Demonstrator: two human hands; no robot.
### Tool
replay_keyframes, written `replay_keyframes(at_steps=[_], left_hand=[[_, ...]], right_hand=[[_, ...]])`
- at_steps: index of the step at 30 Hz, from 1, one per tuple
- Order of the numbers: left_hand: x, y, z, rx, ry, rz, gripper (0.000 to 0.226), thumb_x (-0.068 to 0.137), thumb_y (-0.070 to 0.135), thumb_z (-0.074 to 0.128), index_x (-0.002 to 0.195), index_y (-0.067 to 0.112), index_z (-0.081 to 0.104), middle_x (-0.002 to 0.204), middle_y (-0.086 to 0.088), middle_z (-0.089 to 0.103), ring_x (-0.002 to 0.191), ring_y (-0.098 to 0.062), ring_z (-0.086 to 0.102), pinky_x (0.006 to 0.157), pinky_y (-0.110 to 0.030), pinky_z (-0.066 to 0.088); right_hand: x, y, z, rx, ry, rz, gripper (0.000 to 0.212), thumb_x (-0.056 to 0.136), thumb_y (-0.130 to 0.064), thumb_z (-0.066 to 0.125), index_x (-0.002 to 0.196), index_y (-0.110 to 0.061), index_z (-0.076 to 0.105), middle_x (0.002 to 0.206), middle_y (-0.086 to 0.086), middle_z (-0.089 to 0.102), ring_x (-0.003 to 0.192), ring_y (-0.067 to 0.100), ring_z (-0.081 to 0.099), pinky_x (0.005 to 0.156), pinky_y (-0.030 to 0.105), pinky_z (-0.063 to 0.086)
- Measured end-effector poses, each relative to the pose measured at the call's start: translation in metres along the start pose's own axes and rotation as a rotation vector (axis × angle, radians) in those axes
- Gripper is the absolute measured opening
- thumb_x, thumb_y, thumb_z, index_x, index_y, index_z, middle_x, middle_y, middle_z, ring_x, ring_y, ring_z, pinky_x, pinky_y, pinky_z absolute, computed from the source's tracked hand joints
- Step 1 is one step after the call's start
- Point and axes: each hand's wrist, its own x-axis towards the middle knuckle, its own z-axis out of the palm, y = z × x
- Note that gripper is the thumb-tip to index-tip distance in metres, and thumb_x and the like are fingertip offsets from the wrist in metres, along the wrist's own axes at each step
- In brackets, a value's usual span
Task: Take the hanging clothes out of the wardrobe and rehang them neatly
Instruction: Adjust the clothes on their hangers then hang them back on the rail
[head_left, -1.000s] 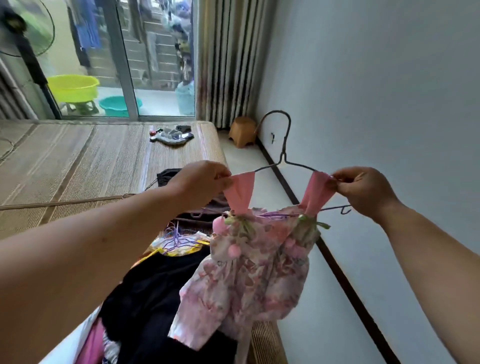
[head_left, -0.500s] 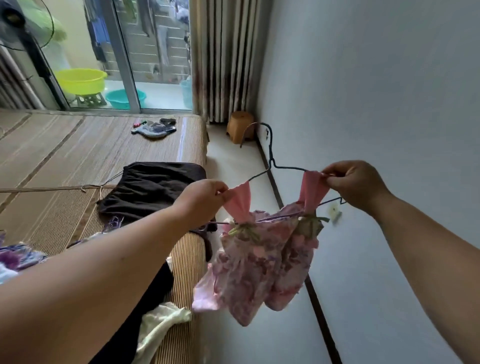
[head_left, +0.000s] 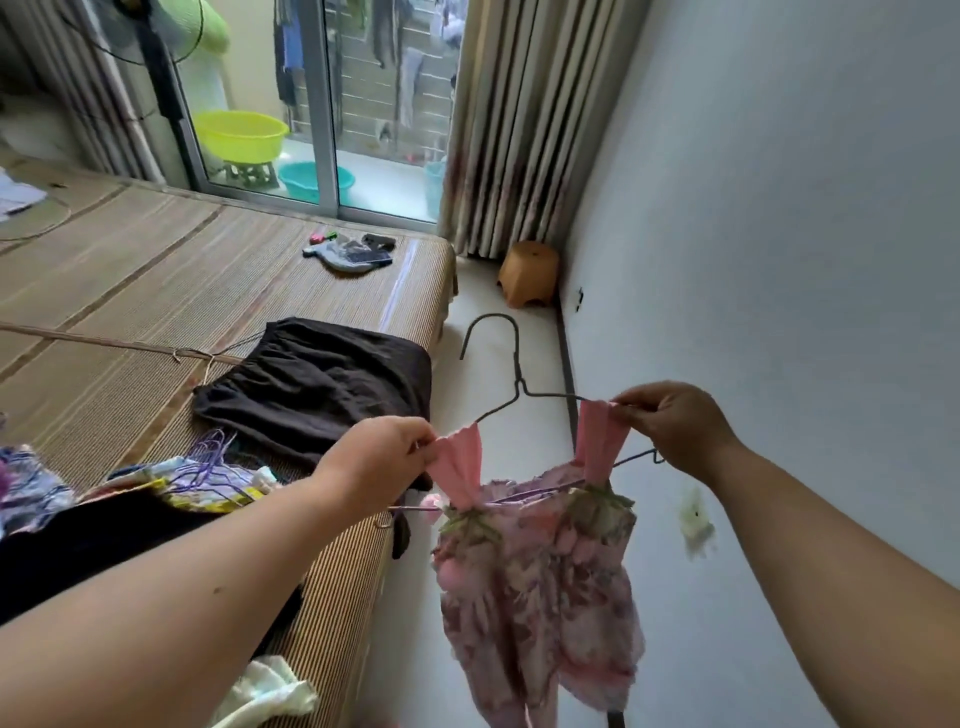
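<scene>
One pink floral dress (head_left: 540, 582) is held up over the floor between the bed (head_left: 156, 291) and the wall, hung on one wire hanger (head_left: 518, 382). Its two pink straps are pinched at the hanger's shoulders, the left strap (head_left: 457, 467) by the left hand (head_left: 379, 452) and the right strap (head_left: 597, 441) by the right hand (head_left: 675, 426). One black garment (head_left: 322, 384) is spread on the bed, near a bunch of purple hangers (head_left: 208, 457). Beyond the glass, one yellow basin (head_left: 241, 135) and one teal basin (head_left: 311, 179) are seen; one orange stool (head_left: 530, 273) is set by the wall.
</scene>
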Motion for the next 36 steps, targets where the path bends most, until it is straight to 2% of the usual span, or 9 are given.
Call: replay_keyframes(at_steps=[4,7,9,14,21,24,28,33,36], left_hand=[[0.05,-0.034,-0.007,0.188,-0.067,0.099,0.019,0.093,0.036,0.052,0.1,0.024,0.065,0.096,0.004,0.068,0.092,-0.019,0.061,0.075,-0.031,0.046],[0.104,-0.065,-0.013,0.171,-0.103,0.061,0.029,0.096,0.035,0.048,0.123,0.031,0.058,0.118,0.005,0.065,0.109,-0.017,0.058,0.088,-0.031,0.045],[0.134,-0.085,-0.02,0.122,-0.137,0.016,0.037,0.096,0.031,0.05,0.131,0.04,0.051,0.125,0.008,0.062,0.114,-0.014,0.056,0.093,-0.031,0.045],[0.199,-0.135,-0.044,0.126,-0.158,-0.073,0.045,0.094,0.028,0.052,0.133,0.049,0.046,0.124,0.011,0.062,0.113,-0.011,0.057,0.091,-0.029,0.046],[0.253,-0.203,-0.056,-0.061,-0.111,-0.27,0.049,0.093,0.032,0.044,0.126,0.065,0.031,0.115,0.016,0.066,0.103,-0.01,0.062,0.086,-0.031,0.05],[0.276,-0.244,-0.051,-0.073,-0.061,-0.419,0.052,0.092,0.031,0.041,0.131,0.064,0.029,0.119,0.015,0.064,0.108,-0.012,0.061,0.087,-0.03,0.05],[0.308,-0.304,-0.054,-0.041,0.07,-0.675,0.044,0.094,0.033,0.041,0.133,0.054,0.037,0.12,0.005,0.063,0.11,-0.02,0.059,0.089,-0.034,0.048],[0.34,-0.377,-0.068,0.0,0.204,-0.946,0.042,0.095,0.026,0.044,0.132,0.045,0.047,0.113,-0.003,0.058,0.108,-0.028,0.058,0.089,-0.037,0.048],[0.353,-0.427,-0.08,0.057,0.327,-1.062,0.038,0.094,0.024,0.044,0.127,0.041,0.052,0.111,-0.004,0.057,0.106,-0.031,0.058,0.086,-0.037,0.048]], right_hand=[[0.07,-0.005,0.025,-0.106,-0.053,-0.048,0.014,0.087,-0.024,0.066,0.094,-0.018,0.076,0.089,-0.003,0.069,0.082,0.012,0.06,0.064,0.007,0.037],[0.132,-0.01,0.047,-0.108,-0.057,-0.058,0.015,0.087,-0.022,0.065,0.097,-0.017,0.075,0.091,-0.001,0.067,0.085,0.015,0.059,0.064,0.009,0.036],[0.172,-0.016,0.062,-0.127,-0.087,-0.063,0.016,0.088,-0.023,0.065,0.098,-0.017,0.075,0.089,-0.002,0.065,0.088,0.018,0.059,0.065,0.011,0.037],[0.267,-0.042,0.098,-0.101,-0.133,-0.083,0.019,0.088,-0.024,0.064,0.102,-0.016,0.074,0.078,-0.021,0.054,0.086,0.014,0.057,0.068,0.018,0.04],[0.41,-0.098,0.175,-0.221,-0.263,-0.234,0.018,0.09,-0.027,0.062,0.103,-0.021,0.073,0.096,-0.003,0.062,0.078,0.011,0.052,0.057,0.016,0.036],[0.474,-0.123,0.232,-0.255,-0.342,-0.362,0.018,0.087,-0.027,0.066,0.101,-0.02,0.075,0.1,-0.002,0.065,0.079,0.011,0.056,0.059,0.016,0.04],[0.554,-0.164,0.324,-0.181,-0.478,-0.509,0.016,0.085,-0.019,0.069,0.099,-0.015,0.075,0.103,0.004,0.068,0.083,0.019,0.062,0.073,0.027,0.049],[0.624,-0.22,0.426,-0.202,-0.502,-0.756,0.017,0.086,-0.021,0.067,0.1,-0.018,0.076,0.096,0.004,0.069,0.081,0.022,0.061,0.065,0.022,0.035],[0.652,-0.253,0.489,-0.21,-0.516,-0.842,0.017,0.086,-0.023,0.065,0.099,-0.019,0.075,0.096,0.009,0.069,0.086,0.03,0.062,0.065,0.028,0.04]])
